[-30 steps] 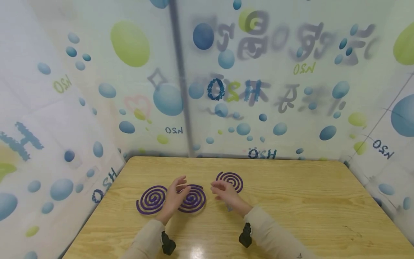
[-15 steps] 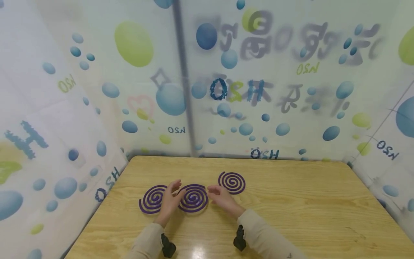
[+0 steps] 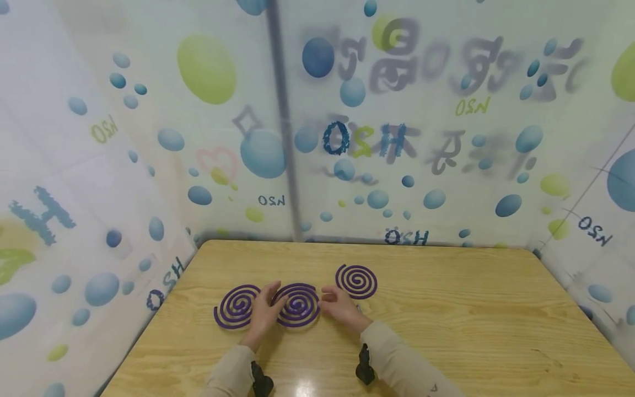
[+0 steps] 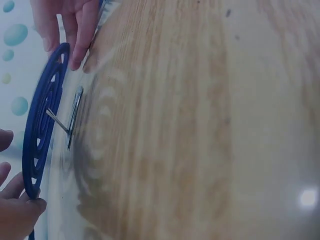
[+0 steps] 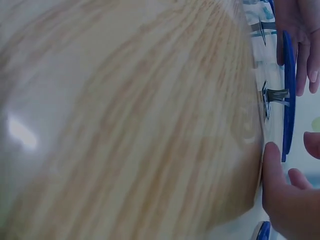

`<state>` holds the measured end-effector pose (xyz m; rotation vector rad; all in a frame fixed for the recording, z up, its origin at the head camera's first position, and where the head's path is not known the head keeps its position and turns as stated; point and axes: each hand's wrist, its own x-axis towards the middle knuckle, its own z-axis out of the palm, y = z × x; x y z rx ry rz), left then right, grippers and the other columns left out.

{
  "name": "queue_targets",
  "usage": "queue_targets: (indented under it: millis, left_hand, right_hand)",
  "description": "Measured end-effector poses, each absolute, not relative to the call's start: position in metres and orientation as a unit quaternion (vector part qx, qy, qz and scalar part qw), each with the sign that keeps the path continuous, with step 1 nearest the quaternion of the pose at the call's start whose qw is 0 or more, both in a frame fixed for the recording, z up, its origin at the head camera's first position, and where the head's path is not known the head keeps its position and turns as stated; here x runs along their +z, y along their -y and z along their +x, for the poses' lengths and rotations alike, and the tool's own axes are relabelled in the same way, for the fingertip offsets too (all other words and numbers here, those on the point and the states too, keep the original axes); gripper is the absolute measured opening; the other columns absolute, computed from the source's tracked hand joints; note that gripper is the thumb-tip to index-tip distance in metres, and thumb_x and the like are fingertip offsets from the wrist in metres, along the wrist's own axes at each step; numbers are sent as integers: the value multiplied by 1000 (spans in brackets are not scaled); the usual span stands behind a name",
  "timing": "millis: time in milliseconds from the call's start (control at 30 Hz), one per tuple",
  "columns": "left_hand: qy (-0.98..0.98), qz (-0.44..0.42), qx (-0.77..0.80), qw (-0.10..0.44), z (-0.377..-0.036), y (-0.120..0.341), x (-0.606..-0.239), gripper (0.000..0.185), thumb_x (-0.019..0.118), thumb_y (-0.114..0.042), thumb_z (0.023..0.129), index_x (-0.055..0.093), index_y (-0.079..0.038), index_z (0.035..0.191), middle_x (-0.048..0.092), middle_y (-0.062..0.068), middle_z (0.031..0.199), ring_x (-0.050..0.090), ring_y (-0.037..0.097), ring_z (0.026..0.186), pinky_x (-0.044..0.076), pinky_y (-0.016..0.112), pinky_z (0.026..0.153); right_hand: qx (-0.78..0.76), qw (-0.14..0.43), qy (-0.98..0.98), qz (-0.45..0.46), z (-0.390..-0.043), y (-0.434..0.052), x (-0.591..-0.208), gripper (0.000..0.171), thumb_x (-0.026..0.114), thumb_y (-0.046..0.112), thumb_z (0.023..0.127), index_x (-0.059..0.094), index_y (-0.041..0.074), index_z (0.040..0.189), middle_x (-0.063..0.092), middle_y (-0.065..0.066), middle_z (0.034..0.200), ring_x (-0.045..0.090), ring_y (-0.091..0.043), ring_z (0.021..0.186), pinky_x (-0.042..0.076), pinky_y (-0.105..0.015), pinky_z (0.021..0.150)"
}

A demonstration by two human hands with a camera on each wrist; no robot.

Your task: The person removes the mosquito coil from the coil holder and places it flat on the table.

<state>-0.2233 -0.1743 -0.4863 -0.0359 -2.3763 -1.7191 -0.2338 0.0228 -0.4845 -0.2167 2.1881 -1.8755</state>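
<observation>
A purple-blue mosquito coil (image 3: 297, 321) sits between my two hands, raised on a thin metal stand (image 4: 74, 117). My left hand (image 3: 267, 311) is at its left edge, thumb and fingers spread, with the thumb overlapping the coil in the head view. Fingertips of that hand meet the coil's rim in the left wrist view. Across from it, my right hand (image 3: 342, 309) has loosely bent fingers close to the coil's right edge. A small gap shows between that index finger and the coil (image 5: 288, 110) in the right wrist view.
Another coil (image 3: 233, 317) lies left of my left hand, partly covered by it. A third coil (image 3: 356, 281) is farther back on the right. All are on a glossy wooden table (image 3: 471, 309), with patterned walls (image 3: 416, 110) around its far sides.
My right hand has moved left, from in front of the far right coil to the middle coil's right edge. My left hand stays by the left edge, its fingers slightly lower.
</observation>
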Motion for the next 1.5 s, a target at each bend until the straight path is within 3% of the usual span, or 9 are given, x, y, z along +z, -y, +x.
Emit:
queue_targets:
  millis: [433,833,1067,1500]
  left_hand:
    - [810,-12,-580,89,-221,170,-491,44,60,-1,80,44,12,119,45,29,122,42,39,114,31,45,99]
    - [796,-7,-602,67,-219,168,-495,46,60,4,79,43,12,120,43,29,123,39,39,116,29,44,101]
    - [806,-23,-586,75,-216,166,-497,45,63,1,78,45,12,118,46,29,120,48,40,106,42,43,90]
    - [801,-42,-595,41,-211,160,-496,51,65,2,75,42,15,118,49,34,111,52,42,99,47,40,84]
  right_hand:
    - [-659,132,-737,-71,-236,-17,-488,36,57,-4,82,47,-11,115,58,-22,101,60,-24,84,53,-31,68]
    - [-656,107,-743,-73,-234,-21,-489,35,55,-10,79,47,-13,113,57,-26,100,60,-27,82,54,-32,63]
    - [-646,89,-755,-70,-233,-23,-491,34,55,-13,77,49,-12,111,59,-25,96,60,-26,77,54,-31,58]
    - [-598,58,-795,-79,-229,-31,-488,33,55,-11,77,51,-9,109,58,-24,98,59,-30,84,53,-29,61]
